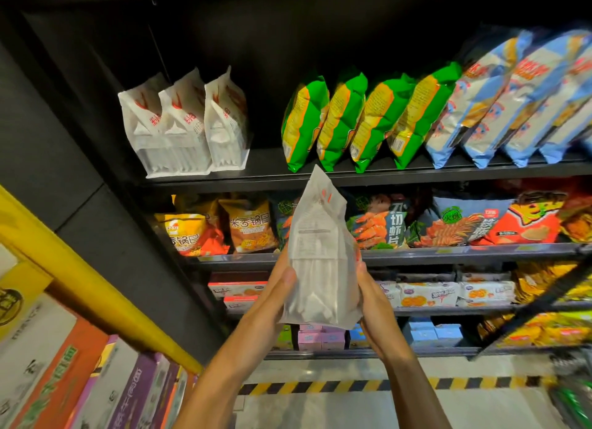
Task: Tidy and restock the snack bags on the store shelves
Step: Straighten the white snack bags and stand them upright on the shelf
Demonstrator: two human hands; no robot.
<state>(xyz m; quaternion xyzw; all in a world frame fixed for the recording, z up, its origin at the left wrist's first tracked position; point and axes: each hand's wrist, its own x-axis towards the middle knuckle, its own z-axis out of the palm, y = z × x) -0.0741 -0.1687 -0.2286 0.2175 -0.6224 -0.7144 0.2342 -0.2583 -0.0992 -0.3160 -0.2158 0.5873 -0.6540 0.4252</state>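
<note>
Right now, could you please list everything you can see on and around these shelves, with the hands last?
held white bag: one, white, raised in front of the shelves
white bags: three, white with red marks, top shelf left
green bags: four, green and yellow, top shelf centre
blue bags: several, light blue and white, top shelf right
snack bags: many, orange, teal, red, second shelf
flat packets: several, pale, third shelf
small boxes: several, pink and blue, lowest shelf
cartons: several, white, orange, purple, lower left
left hand: grips held bag's left side
right hand: grips its right side
</note>
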